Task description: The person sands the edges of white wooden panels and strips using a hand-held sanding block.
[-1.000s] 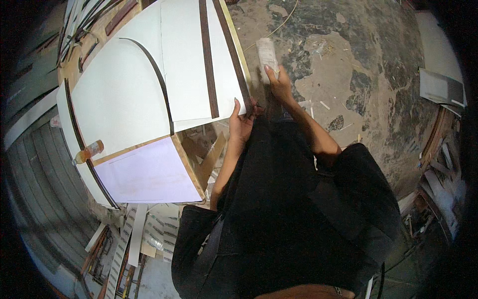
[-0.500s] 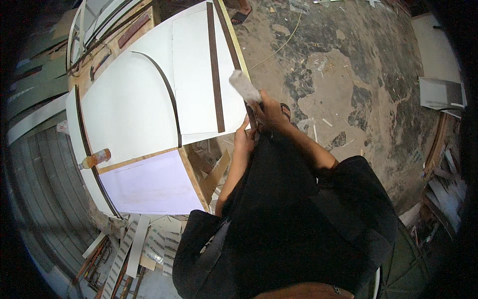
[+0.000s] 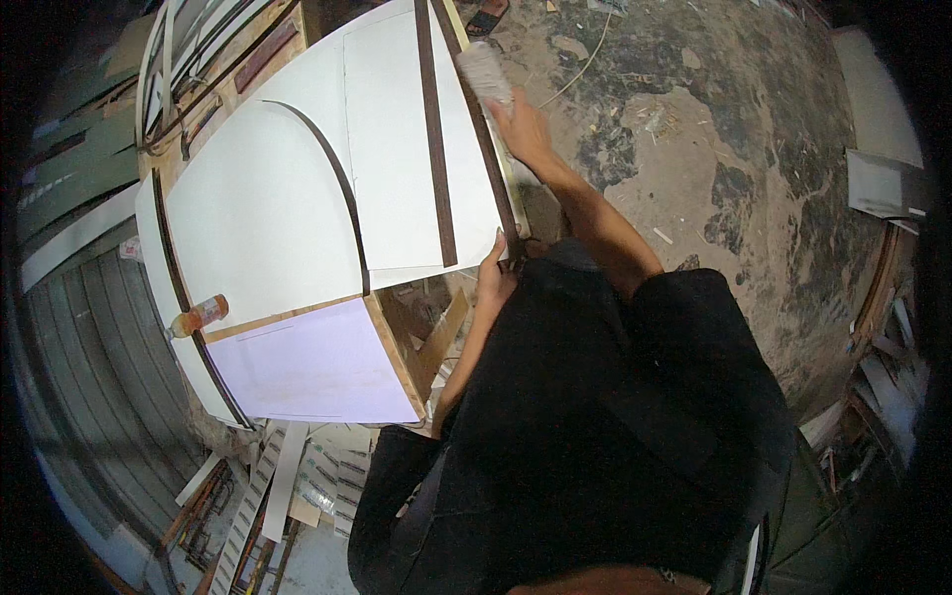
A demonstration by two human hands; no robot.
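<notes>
My right hand [image 3: 526,129] grips a pale, whitish block [image 3: 484,71] whose exact kind I cannot make out. The block rests on or just against a long dark brown strip [image 3: 488,149] that runs along the right edge of a large white panel [image 3: 392,169]. At the strip's near end, my left hand [image 3: 494,276] is closed around the panel's corner and the strip, thumb on top. Its other fingers are partly hidden. Left of these, a second dark strip [image 3: 434,149] lies on the panel, and a curved dark strip [image 3: 337,169] lies farther left.
A bottle of orange liquid [image 3: 201,315] lies at the panel's left edge. A pale lilac board [image 3: 317,365] covers the near part of a wooden frame [image 3: 395,359]. Offcuts [image 3: 283,481] lie on the near left. Across the debris-strewn floor [image 3: 674,198], a person's sandalled foot [image 3: 488,18] shows.
My right hand has slid the pale block away from me along the dark strip, toward its far end. My left hand stays at the near end.
</notes>
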